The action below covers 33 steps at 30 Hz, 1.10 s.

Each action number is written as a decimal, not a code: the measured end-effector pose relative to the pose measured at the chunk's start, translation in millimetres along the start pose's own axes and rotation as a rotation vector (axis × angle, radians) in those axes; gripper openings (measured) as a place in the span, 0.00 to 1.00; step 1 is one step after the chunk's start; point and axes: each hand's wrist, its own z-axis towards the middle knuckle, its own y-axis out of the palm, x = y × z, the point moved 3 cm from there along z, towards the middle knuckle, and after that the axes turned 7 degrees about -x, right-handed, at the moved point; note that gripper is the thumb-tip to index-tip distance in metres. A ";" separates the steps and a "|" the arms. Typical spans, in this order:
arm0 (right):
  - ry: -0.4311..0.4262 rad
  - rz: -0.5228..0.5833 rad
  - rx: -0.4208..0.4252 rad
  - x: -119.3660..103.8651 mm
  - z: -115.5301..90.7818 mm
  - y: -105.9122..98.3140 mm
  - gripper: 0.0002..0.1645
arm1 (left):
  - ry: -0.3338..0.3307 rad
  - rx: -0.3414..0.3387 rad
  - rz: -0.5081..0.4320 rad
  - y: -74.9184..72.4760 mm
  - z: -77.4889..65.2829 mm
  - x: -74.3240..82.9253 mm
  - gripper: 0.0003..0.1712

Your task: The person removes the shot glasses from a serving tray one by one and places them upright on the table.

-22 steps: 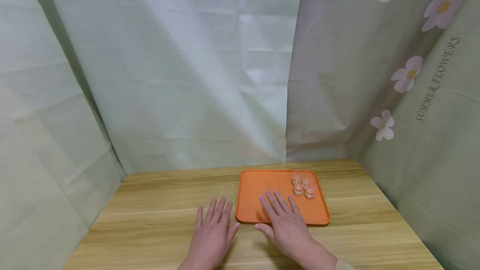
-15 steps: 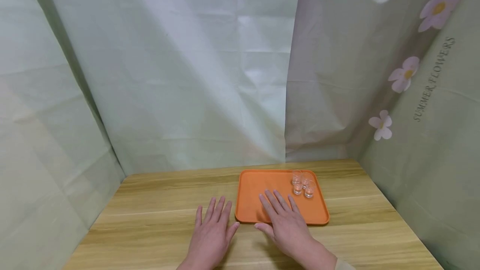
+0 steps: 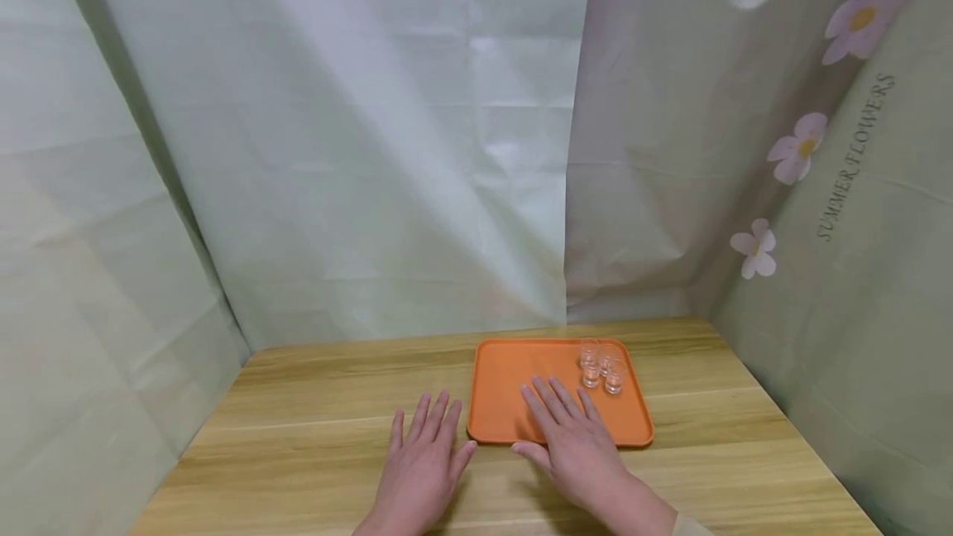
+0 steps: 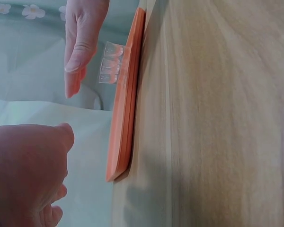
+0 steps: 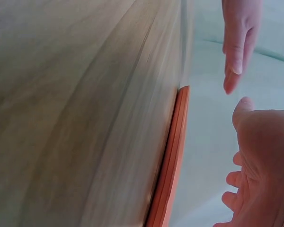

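An orange tray (image 3: 502,391) lies on the wooden table, with several small clear glasses (image 3: 614,380) grouped upright at its far right. My left hand (image 3: 419,474) is held palm down just left of the tray's near corner, its fingers straight and spread. Over the tray's near edge hovers my right hand (image 3: 579,449), fingers also extended. Both hands hold nothing. In the left wrist view a gap shows between the right hand (image 4: 83,40) and the tray (image 4: 123,113). The right wrist view shows the left hand (image 5: 241,38) raised off the table too.
The wooden table (image 3: 298,420) extends to both sides of the tray and in front of it. Pale green cloth (image 3: 357,189) hangs behind and on both sides, with printed flowers (image 3: 798,149) on the right-hand panel.
My right hand has shifted very slightly to the right. The head view has turned a little; the left hand, tray and glasses otherwise look the same.
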 end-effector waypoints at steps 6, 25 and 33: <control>0.022 0.001 -0.011 4.6 -2.7 0.1 0.48 | -0.006 0.010 -0.021 6.0 5.1 -1.5 0.37; 0.070 -0.019 -0.001 30.5 -15.6 -2.1 0.48 | -0.020 -0.026 -0.088 20.1 21.4 1.1 0.37; 0.094 -0.010 0.049 44.2 -25.4 -3.9 0.47 | -0.013 -0.029 -0.096 23.6 27.4 -1.1 0.37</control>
